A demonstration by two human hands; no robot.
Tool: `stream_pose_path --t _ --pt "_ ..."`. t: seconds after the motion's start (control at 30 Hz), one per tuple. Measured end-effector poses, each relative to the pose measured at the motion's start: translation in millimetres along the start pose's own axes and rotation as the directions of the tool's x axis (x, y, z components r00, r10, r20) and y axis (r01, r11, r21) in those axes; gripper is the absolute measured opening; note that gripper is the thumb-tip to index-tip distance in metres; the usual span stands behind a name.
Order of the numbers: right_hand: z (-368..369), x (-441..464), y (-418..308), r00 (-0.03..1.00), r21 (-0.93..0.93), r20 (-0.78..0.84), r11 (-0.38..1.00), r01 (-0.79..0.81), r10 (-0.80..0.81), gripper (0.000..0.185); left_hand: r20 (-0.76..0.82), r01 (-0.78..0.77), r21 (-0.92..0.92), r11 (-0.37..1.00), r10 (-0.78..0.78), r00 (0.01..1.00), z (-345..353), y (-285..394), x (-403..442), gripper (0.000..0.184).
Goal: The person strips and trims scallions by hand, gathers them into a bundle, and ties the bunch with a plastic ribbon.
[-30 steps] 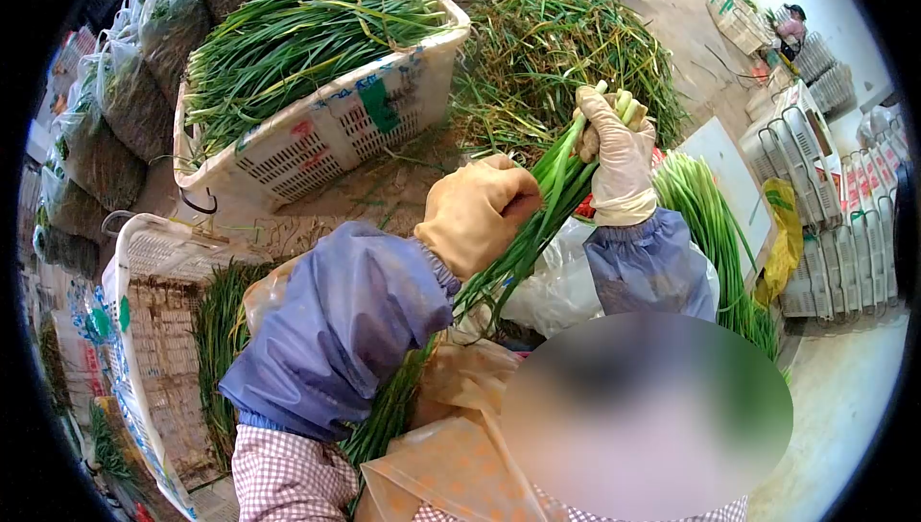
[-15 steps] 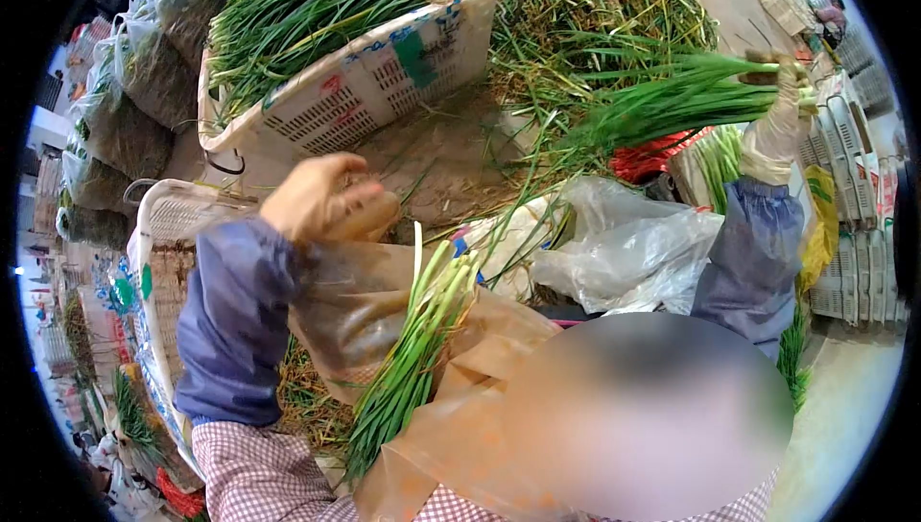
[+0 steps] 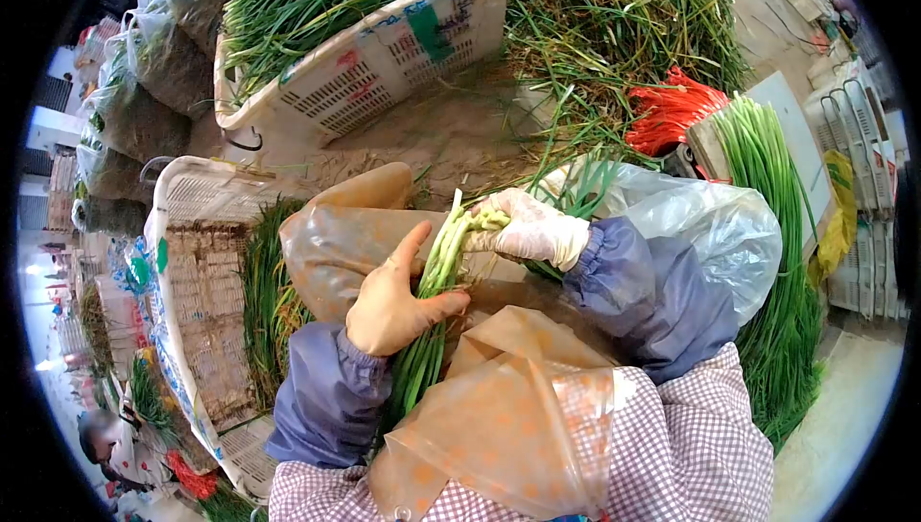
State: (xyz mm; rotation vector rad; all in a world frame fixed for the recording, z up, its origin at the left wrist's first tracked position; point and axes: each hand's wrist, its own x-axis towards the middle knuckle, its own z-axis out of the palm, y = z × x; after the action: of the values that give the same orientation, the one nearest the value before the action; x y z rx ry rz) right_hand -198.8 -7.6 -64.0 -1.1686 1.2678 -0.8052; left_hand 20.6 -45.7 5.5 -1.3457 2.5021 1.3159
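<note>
A bunch of garlic chives (image 3: 442, 268) lies across my lap on the brown plastic apron (image 3: 508, 407), pale stem ends pointing up. Beside and partly over this bunch is my left hand (image 3: 389, 306), its thumb and forefinger stretched apart; its other fingers are partly hidden. My right hand (image 3: 531, 226), in a pale glove, is closed around more chives at the top of the bunch. Pale stems (image 3: 487, 219) stick out left of its fingers, and green leaves (image 3: 587, 192) show behind it. Where the two lots of stems meet, I cannot tell them apart.
A white crate (image 3: 369, 71) heaped with chives stands ahead. Another crate (image 3: 206, 201) is at my left. Trimmings (image 3: 633, 23) pile up beyond. At right are red ties (image 3: 672, 109), stacked chives (image 3: 767, 186) and a clear plastic bag (image 3: 710, 225). Filled bags (image 3: 134, 100) line the far left.
My right hand has come from the far right, where it held out a bunch of chives, to my lap. My left hand has come down to the lap bunch. The view has shifted.
</note>
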Motion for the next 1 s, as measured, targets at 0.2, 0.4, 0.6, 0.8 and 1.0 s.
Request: stream_pose_path --t 0.2,0.4,0.6,0.8,1.0 --pt "-8.8 -10.8 -36.6 0.958 0.244 -0.176 0.932 0.267 -0.228 0.013 0.265 0.305 -0.933 0.193 -0.207 0.942 -23.7 19.5 -1.0 0.037" --pt "-56.2 -19.3 -58.9 0.947 0.331 -0.316 0.928 0.168 -0.059 0.018 0.245 0.252 -0.965 0.073 -0.094 0.965 -25.0 -11.8 6.4 0.042" --pt "-13.5 -9.4 -69.3 0.998 0.405 -0.052 0.913 0.046 -0.027 0.019 0.131 0.147 -0.975 0.166 -0.102 0.986 -16.4 5.7 8.9 0.048" --pt "0.5 -4.3 -56.9 0.995 0.458 -0.086 0.884 0.090 -0.057 0.012 0.037 0.051 -0.915 0.401 -0.042 0.998 -14.9 7.0 11.3 0.057" --pt "-25.5 -13.2 -39.6 0.938 0.198 -0.343 0.972 0.126 -0.051 0.017 0.115 0.124 -0.989 0.077 -0.108 0.987 -26.6 -5.4 0.4 0.047"
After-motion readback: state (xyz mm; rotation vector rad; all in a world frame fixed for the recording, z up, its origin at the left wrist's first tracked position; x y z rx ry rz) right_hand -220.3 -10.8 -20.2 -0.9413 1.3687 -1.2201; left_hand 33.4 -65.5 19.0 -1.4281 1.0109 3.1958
